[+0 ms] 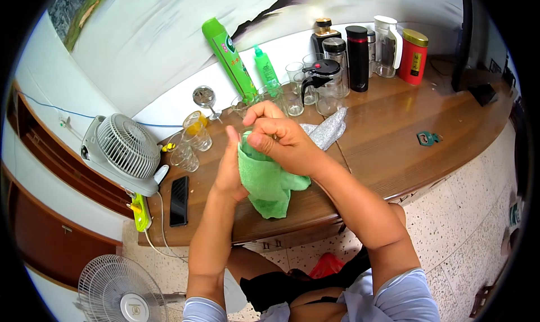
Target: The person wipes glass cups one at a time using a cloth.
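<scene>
A green cloth (263, 182) hangs between my two hands above the front of the table. My left hand (228, 167) is wrapped round its left side, thumb pointing up. My right hand (289, 142) is curled over the top of the cloth with bent fingers against it. A clear edge, perhaps a glass rim, shows between the hands, but the cloth and fingers hide most of it. Behind my hands stand several clear glasses (292, 101) and a glass teapot (327, 100) with a black handle and lid. A silvery cloth (332, 132) lies right of my right hand.
A small fan (128, 145), a phone (179, 201) and drinking glasses (185, 158) are on the left. Along the wall stand a green can (229, 60), a green pump bottle (265, 69), a black flask (358, 60), a jug (386, 52) and a red tin (413, 60).
</scene>
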Demonstrator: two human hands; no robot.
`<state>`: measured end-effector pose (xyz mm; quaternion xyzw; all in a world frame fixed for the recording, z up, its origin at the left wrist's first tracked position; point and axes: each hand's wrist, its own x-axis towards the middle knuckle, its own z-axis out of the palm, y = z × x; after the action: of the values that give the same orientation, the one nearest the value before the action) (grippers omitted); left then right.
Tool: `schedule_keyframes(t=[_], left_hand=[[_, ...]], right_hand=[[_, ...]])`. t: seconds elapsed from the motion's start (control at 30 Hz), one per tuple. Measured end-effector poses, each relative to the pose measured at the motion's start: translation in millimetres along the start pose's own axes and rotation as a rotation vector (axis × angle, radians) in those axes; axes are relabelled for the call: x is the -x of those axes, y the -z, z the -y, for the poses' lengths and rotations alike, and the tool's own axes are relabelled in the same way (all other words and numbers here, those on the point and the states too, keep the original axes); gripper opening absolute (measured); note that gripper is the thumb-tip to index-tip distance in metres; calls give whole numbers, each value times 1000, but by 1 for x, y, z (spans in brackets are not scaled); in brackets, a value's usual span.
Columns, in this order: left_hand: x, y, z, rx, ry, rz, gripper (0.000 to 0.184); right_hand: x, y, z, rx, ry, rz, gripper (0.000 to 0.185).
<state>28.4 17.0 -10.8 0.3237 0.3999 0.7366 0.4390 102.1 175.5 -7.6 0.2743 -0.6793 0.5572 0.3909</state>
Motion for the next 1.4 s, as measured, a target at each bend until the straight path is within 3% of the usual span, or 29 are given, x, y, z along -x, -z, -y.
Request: schedule_keyframes(t=[0.03,0.13,0.23,0.33,0.43,0.53,0.63,0.73,0.87,0.93,1.13,1.2,1.27,1.4], left_hand=[[2,0,0,74,6,53,89],[7,-1,0,-340,-138,-2,92],[6,-5,-7,-366,-111,-93,77],[-4,-16,-15,-870,-72,-190,62],[-6,-11,-5,-1032,-173,-252,50],[0,-35,-5,-1446,-129,-484,48],[-6,-23,7,-1571,-452,-441,51],[-6,-14,13,-1599,-522,-428,51],[-5,-3,9,-1338,-281,-331,51],[-4,3,-1,-1108,-139,-236,53],[11,16,5,-105,-23,-74,64],[10,28,6,-14,7,86,73],[10,36,10,-98,-45,45,77],[7,23,11,-327,-158,-132,82]], right_hand=[[0,2,-1,53,5,-6,28],[-1,6,2,178,-31,-35,27],[-1,2,5,209,-94,-117,27],[2,-2,1,321,-96,-180,25],[2,-5,-1,436,-43,-251,23],[2,-9,4,533,-37,-312,26],[4,-14,0,573,-79,-321,29],[6,-20,-6,516,-59,-311,31],[8,-12,-7,420,-34,-171,23],[8,-6,-1,282,-146,-86,23],[2,7,19,-149,-366,122,23],[2,8,25,-235,-397,156,23],[3,7,18,-240,-337,180,23],[2,3,13,63,-105,76,27]])
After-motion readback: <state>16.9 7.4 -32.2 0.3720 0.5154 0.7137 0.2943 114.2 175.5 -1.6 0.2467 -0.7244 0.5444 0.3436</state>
